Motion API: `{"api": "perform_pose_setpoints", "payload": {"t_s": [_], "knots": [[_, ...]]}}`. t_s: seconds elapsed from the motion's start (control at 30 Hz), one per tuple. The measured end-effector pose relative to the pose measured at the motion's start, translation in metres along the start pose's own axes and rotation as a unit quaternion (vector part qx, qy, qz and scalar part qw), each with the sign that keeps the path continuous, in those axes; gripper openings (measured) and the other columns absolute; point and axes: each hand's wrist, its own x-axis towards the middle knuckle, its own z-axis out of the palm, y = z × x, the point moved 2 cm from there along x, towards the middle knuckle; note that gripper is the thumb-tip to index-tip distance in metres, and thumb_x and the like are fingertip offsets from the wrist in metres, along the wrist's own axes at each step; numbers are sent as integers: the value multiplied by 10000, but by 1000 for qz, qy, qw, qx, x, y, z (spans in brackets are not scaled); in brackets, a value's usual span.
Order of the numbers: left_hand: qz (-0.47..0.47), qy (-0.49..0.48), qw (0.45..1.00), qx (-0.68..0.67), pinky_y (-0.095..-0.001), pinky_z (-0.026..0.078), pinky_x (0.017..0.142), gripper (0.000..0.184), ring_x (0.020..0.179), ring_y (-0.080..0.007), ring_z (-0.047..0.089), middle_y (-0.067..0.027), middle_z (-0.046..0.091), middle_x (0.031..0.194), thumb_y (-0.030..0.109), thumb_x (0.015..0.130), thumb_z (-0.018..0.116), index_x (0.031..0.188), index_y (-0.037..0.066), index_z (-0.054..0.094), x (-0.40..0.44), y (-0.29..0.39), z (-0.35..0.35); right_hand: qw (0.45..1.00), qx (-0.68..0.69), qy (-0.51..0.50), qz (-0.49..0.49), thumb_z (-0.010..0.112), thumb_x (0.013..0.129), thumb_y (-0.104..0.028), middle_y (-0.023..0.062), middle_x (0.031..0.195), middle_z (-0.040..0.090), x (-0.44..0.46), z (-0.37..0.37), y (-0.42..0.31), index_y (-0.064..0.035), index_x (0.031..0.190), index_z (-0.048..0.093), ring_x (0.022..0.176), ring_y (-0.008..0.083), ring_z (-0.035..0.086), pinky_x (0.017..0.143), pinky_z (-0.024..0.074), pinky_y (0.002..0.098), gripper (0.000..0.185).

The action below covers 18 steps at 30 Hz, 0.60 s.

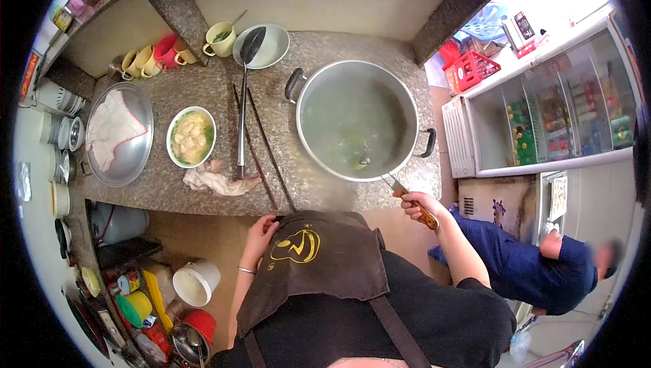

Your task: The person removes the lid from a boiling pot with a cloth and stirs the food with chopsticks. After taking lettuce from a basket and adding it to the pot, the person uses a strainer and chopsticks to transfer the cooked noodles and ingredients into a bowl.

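Note:
My right hand [420, 207] is closed around the wooden handle of a metal utensil [428, 219]. Its metal shank passes over the rim of a large two-handled pot [303, 139], and its head is mostly hidden in the cloudy, greenish liquid. Beside the apron [339, 259], at the counter's front edge, my left hand [258, 236] has loosely bent fingers, with no held thing showing. Long dark chopsticks [266, 144] and a long-handled ladle [242, 117] lie left of the pot. The ladle's bowl rests over a white bowl [277, 49].
A bowl of soup with dumplings [192, 137], a crumpled cloth [211, 179] and a round metal tray [139, 160] with another cloth are on the counter [325, 198]. Several mugs [165, 53] stand behind. At right are a glass-door fridge [468, 131] and another person in dark blue [522, 259].

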Motion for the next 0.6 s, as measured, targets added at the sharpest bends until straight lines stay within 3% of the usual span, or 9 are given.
{"api": "perform_pose_setpoints", "payload": {"t_s": [0.1, 0.23, 0.33, 0.4, 0.53, 0.6], "knots": [[-2, 0, 1000, 17, -257, 474, 673, 275, 742, -129, 581, -80, 621, 823, 146, 843, 616, 1065, -5, 559, -1, 6, 3, 988, 143, -60, -9, 457, 879, -129, -7, 699, 419, -16, 0, -2, -4, 1142, 445, 467, 31, 335, 357, 284, 144, 290], [8, -10, 1000, 22, -259, 474, 673, 273, 732, -128, 580, -78, 621, 821, 139, 840, 619, 1070, 5, 560, 0, 4, 7, 980, 178, -78, -51, 433, 891, -130, -12, 696, 410, -27, -6, -12, -1, 1174, 439, 468, 30, 331, 361, 283, 150, 311], [8, -7, 1000, 16, -259, 474, 675, 269, 734, -127, 580, -78, 622, 823, 135, 839, 619, 1073, 13, 562, -4, 0, 12, 991, 68, 20, -114, 454, 884, -125, -10, 669, 418, -32, -16, -25, -18, 1133, 469, 468, 46, 347, 378, 290, 179, 271], [-2, -4, 1000, 16, -259, 474, 677, 268, 737, -126, 580, -77, 623, 824, 134, 839, 618, 1073, 17, 564, -8, -1, 16, 980, -62, 108, -158, 516, 852, -129, -16, 644, 439, -34, -14, -35, -73, 1016, 516, 464, 60, 363, 406, 294, 205, 173], [-8, 6, 1000, 6, -257, 473, 687, 279, 755, -129, 583, -81, 626, 837, 142, 840, 618, 1083, 16, 560, -17, -9, 22, 935, -245, 213, -145, 542, 823, -136, -19, 625, 435, -25, -11, -38, -60, 962, 522, 452, 63, 396, 388, 328, 226, 159], [-8, 13, 1000, 4, -256, 473, 689, 284, 761, -131, 584, -82, 627, 842, 148, 842, 616, 1086, 14, 558, -21, -21, 27, 933, -267, 206, -126, 548, 823, -142, -10, 620, 440, -19, -12, -34, -50, 885, 508, 452, 70, 414, 386, 356, 227, 118]]}}
